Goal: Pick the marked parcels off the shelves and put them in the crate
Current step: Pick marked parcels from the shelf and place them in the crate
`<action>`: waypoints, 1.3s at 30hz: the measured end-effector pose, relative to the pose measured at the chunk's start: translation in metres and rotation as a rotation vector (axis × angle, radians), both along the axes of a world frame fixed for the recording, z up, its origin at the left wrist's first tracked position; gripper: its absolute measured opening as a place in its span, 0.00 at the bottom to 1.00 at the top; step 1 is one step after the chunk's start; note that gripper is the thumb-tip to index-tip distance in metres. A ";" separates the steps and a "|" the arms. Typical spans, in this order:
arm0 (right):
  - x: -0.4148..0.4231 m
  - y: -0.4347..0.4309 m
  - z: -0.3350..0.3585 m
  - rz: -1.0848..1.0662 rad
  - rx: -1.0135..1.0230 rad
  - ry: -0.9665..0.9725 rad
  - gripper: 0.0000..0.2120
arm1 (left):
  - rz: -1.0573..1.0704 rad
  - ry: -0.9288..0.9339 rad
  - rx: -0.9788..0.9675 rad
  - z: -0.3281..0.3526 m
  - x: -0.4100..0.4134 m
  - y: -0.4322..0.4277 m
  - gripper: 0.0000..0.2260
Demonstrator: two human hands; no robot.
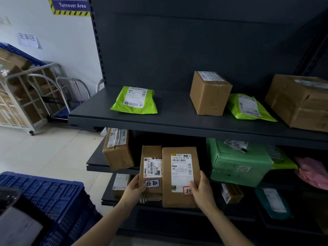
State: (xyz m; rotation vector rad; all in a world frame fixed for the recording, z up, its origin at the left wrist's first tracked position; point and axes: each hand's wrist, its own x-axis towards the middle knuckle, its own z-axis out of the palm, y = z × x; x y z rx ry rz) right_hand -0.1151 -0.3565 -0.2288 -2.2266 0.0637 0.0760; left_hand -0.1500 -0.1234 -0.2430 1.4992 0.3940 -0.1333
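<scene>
Two brown cardboard parcels are held side by side in front of the lower shelves. My left hand point(133, 188) grips the narrower parcel point(150, 167), which carries a white label with a blue-edged handwritten sticker. My right hand point(202, 189) grips the wider parcel point(179, 176), which has a red-edged handwritten sticker partly under my thumb. The blue plastic crate point(51, 197) stands at the lower left, with a grey-white item inside it.
The dark metal shelf unit point(177, 121) holds two lime-green mailers, brown boxes and green and pink bags on its upper and middle levels. More small parcels lie on the lowest shelf. Metal roll cages with boxes stand by the wall at far left.
</scene>
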 end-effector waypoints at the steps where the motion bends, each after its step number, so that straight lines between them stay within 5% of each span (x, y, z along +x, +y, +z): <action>1: -0.005 -0.002 0.000 0.000 -0.004 -0.006 0.30 | -0.001 0.001 -0.006 -0.001 -0.006 -0.002 0.13; 20: -0.052 -0.012 0.056 0.105 0.107 -0.193 0.29 | 0.116 -0.197 -0.053 0.040 -0.089 -0.012 0.18; 39: -0.084 0.119 0.120 0.363 0.287 -0.288 0.26 | 0.374 -0.343 0.024 0.106 -0.175 0.101 0.22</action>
